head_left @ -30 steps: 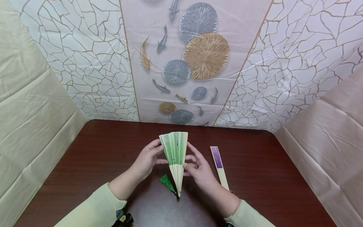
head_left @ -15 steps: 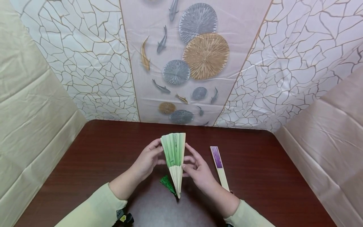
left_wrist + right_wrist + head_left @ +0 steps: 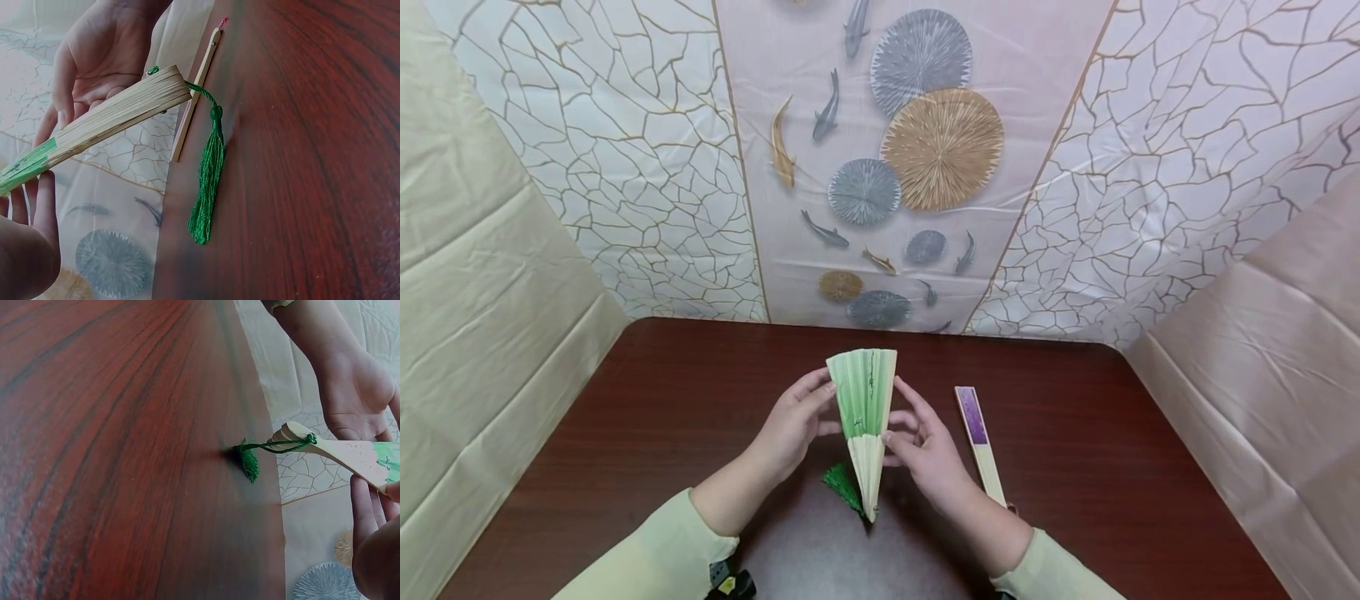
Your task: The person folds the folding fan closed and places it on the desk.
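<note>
A green folding fan (image 3: pixel 865 396) with pale wooden ribs is spread part way, its narrow end toward the person. My left hand (image 3: pixel 790 425) pinches its left edge near the top, thumb in front and fingers behind. On the opposite edge my right hand (image 3: pixel 931 457) holds the fan lower down, thumb on the outer rib. From the rib end hangs a green tassel (image 3: pixel 209 181) on a cord. The left wrist view shows the pale ribs (image 3: pixel 119 109) edge-on; in the right wrist view the cord loops at the pivot end (image 3: pixel 294 434).
A folded purple fan (image 3: pixel 973 417) lies on the dark red-brown table (image 3: pixel 1075 467), right of my right hand, its near end partly behind the wrist. Patterned cloth (image 3: pixel 662 167) stands behind the table, with plain beige cloth (image 3: pixel 497 250) at the sides.
The green fan narrows slightly, then spreads a little again, its pleats now flatter. Both hands shift only slightly with it. The purple fan stays put.
</note>
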Motion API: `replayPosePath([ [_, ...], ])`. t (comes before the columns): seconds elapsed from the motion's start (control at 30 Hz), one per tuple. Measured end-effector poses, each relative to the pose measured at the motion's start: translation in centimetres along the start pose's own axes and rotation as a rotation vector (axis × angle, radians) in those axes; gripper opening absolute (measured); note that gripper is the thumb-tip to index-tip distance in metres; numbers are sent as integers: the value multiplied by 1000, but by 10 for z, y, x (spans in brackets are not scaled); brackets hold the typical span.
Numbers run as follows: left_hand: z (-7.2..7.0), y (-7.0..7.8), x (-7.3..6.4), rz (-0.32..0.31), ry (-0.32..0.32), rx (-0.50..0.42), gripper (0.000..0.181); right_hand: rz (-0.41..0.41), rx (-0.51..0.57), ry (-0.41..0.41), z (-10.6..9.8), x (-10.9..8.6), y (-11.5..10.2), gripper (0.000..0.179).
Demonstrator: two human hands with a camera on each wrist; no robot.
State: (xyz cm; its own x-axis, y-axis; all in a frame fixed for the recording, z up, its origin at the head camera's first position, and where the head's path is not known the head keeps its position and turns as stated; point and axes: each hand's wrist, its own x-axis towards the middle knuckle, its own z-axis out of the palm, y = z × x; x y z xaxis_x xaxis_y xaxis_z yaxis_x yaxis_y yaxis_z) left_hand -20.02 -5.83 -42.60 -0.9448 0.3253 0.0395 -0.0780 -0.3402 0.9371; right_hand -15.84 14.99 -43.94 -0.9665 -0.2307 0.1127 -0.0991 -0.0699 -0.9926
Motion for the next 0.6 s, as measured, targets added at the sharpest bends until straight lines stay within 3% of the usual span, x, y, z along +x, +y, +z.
replayPosePath([
  [0.33,-3,-3,2,16,-60,-15,43,-4,44,14,1,-3,-1,77],
  [0.6,-7,-3,1,37,-153,-69,47,-14,79,40,0,-4,0,78],
])
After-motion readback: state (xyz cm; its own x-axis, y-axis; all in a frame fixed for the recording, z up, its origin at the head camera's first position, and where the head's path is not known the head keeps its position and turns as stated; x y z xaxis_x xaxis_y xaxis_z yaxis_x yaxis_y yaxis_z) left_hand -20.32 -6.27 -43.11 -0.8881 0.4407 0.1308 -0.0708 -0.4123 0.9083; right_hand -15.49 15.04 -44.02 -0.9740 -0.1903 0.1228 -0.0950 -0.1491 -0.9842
